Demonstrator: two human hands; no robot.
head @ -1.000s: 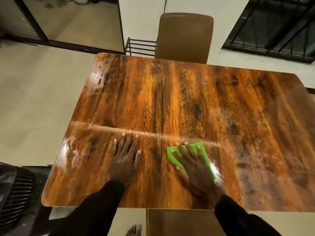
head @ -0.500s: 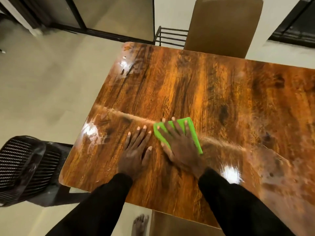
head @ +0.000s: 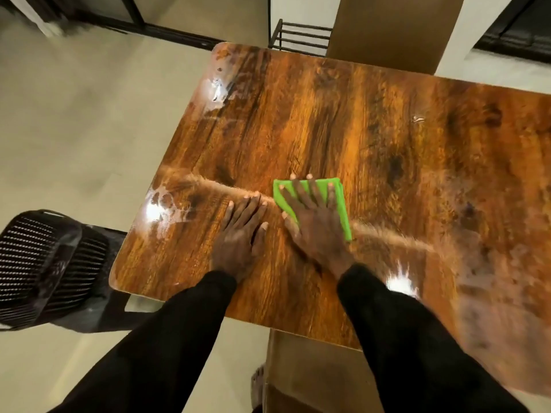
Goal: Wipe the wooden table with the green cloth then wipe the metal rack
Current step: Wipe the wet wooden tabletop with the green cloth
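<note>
A glossy wooden table (head: 372, 120) fills the middle and right of the view. A folded green cloth (head: 340, 198) lies flat on it near the front. My right hand (head: 316, 225) presses down on the cloth with spread, straight fingers. Just to its left, my left hand (head: 241, 236) rests flat on the bare wood, fingers together. A black metal rack (head: 301, 35) stands on the floor beyond the table's far edge, partly hidden by a chair back.
A brown chair back (head: 393, 28) stands at the table's far side. A black mesh chair (head: 44, 263) sits off the table's left front corner. Another brown seat (head: 313, 377) is tucked under the near edge. Pale floor lies to the left.
My right hand has slid the green cloth leftward across the table until it sits close to my left hand. The view has shifted left, bringing the mesh chair into sight.
</note>
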